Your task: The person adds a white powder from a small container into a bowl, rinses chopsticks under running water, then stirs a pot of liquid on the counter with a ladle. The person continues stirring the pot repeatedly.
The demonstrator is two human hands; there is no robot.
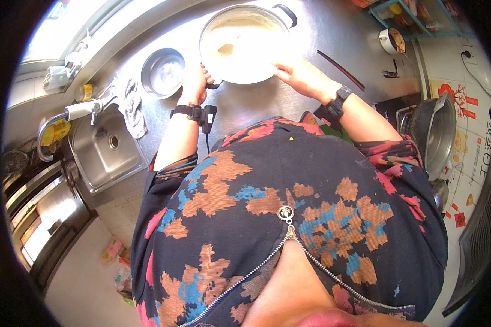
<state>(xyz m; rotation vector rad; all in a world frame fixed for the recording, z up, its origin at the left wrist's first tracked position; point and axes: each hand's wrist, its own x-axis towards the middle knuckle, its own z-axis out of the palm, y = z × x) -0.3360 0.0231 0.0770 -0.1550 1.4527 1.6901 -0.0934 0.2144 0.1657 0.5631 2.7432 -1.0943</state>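
Observation:
A wide metal pot (245, 79) stands on the steel counter before me, with pale dough or batter (226, 50) inside. Glare washes out much of its contents. My left hand (195, 83) has its fingers curled around the pot's near black handle (215, 85). At the pot's right side, my right hand (296, 75) holds the rim between thumb and fingers; the fingertips are partly lost in the glare. A grey metal bowl (149, 75) sits just left of my left hand. The pot's other black handle (287, 14) sticks out at the far right.
Dark chopsticks (341, 70) lie to the right, short of a small white pot (386, 42). A steel sink (102, 153) with a faucet (45, 135) is on the left, a cloth (134, 108) beside it. A large dark pan (423, 135) stands at far right.

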